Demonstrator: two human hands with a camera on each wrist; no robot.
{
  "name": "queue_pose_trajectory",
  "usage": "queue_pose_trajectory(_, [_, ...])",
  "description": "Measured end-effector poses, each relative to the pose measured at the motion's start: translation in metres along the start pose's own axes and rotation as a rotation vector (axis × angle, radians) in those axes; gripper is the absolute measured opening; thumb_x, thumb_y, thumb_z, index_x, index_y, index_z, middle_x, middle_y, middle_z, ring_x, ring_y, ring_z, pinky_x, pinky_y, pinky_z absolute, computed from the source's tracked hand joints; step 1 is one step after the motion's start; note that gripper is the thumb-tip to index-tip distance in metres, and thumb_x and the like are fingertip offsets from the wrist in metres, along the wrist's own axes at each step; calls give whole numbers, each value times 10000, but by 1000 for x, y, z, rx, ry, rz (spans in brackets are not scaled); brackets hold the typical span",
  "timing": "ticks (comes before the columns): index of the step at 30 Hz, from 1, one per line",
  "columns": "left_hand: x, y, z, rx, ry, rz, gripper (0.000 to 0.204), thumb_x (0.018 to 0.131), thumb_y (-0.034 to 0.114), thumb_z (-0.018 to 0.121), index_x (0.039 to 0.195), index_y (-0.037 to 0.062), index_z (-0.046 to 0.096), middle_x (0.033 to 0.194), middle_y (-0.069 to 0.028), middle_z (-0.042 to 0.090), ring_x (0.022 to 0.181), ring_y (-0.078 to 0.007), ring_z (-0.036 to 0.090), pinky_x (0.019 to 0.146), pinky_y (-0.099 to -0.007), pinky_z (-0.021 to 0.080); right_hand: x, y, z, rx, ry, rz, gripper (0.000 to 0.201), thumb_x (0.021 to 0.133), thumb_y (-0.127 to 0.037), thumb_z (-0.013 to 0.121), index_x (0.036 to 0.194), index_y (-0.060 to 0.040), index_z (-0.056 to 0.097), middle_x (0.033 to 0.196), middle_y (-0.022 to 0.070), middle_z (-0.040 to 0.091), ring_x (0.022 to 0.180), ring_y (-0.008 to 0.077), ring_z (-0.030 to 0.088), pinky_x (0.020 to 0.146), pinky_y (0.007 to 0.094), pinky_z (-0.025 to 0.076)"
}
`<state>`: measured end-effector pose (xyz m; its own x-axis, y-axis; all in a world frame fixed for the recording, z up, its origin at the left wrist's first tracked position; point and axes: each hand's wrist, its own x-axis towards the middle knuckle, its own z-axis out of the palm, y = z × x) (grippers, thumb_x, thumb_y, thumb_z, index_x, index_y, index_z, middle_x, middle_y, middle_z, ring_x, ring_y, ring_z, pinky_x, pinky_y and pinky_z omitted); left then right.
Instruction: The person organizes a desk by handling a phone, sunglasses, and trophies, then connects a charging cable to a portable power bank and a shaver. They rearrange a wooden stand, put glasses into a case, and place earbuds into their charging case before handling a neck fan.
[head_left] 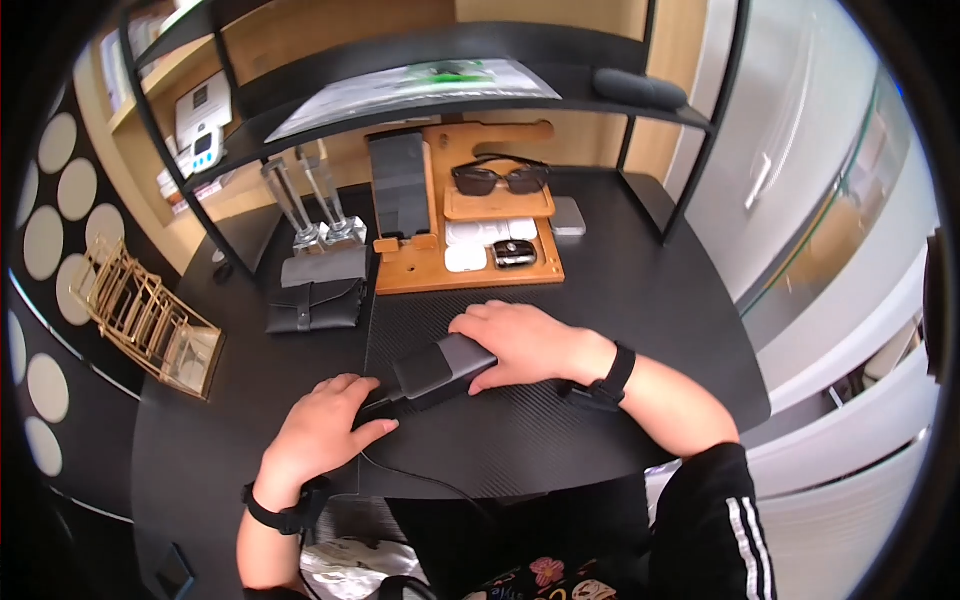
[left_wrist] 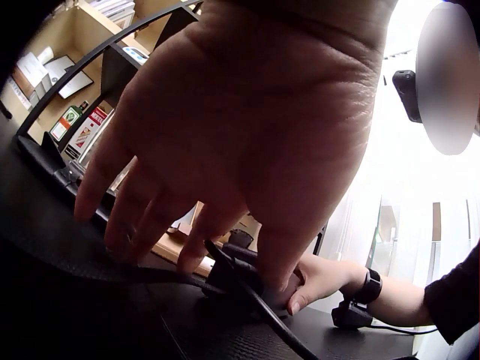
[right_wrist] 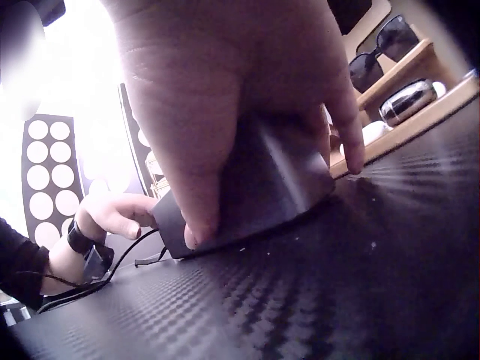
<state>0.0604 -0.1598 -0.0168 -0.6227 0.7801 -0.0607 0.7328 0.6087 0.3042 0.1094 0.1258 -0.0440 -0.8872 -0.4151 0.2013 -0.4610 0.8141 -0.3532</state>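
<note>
A dark grey box-shaped case point(head_left: 445, 367) with a smooth, two-toned top lies on the black desk. My right hand point(head_left: 525, 345) grips its right end, thumb on the near side and fingers over the far side. In the right wrist view that thumb presses the side of the case point(right_wrist: 262, 180). Just off the left end of the case, my left hand point(head_left: 318, 425) is held low with fingers loosely extended and thumb apart. A thin black cable point(head_left: 425, 478) runs from beneath it along the desk. The left wrist view shows a black cord point(left_wrist: 259, 304) crossing near the thumb.
Behind the case stands a wooden organizer point(head_left: 470, 285) with sunglasses point(head_left: 500, 178) and small items. A black pouch point(head_left: 318, 305) lies left of it, near glass pieces point(head_left: 330, 232). A gold wire rack point(head_left: 150, 320) sits at far left. The black shelf point(head_left: 420, 115) spans the back.
</note>
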Motion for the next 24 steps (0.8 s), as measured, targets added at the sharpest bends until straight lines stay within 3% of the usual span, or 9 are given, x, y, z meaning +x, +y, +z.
queue_pose_trajectory(2, [-1,0,7,58,32,60,401,807,286,676,1119,48,597,1176,-165,571,1102,-347,542,927,-410,448,-5,1,-3,-55,-2,-7,546,672,-315,797,1063,-46,527,990,112,578,963,314,573,797,415,485])
queue_pose_trajectory(5, [4,8,10,94,68,-24,234,765,119,657,968,31,584,1179,-149,564,1080,-352,543,904,-406,454,-11,3,-4,-86,-17,-11,536,683,-307,790,1065,-35,530,988,114,583,970,308,574,808,413,485])
queue_pose_trajectory(11, [7,15,19,103,143,-43,161,755,72,617,895,13,564,1188,-163,563,1075,-360,547,890,-412,463,-38,10,-16,-100,-41,21,528,701,-269,774,1113,-51,525,993,101,584,976,307,568,818,396,479])
queue_pose_trajectory(20, [12,54,27,-29,96,59,144,768,50,588,908,17,586,1202,-182,570,1090,-371,548,904,-400,455,-115,41,-62,-64,-71,150,493,670,-221,782,1082,-71,556,1023,115,607,1009,337,577,855,421,481])
queue_pose_trajectory(24, [41,79,33,-138,66,176,94,802,-3,520,882,10,567,1093,-170,606,1052,-357,568,866,-394,466,-147,69,-85,-84,-84,269,592,649,-192,798,1161,-71,527,1074,114,602,1038,336,562,892,422,460])
